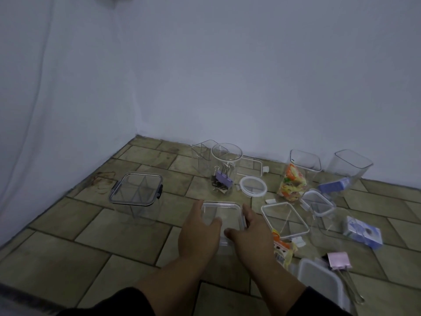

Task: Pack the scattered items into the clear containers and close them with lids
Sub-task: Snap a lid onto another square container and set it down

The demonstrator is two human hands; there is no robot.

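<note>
Floor (68, 238) open near left; lidded container (136, 190), round jar (224, 172) ahead; square lid (284, 220) right.

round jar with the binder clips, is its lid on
No, the round jar stands open at the top, and a round lid lies beside it.

purple binder clip (224, 179), orange-yellow snack packet (292, 183), olive tiled floor (91, 236)
</note>
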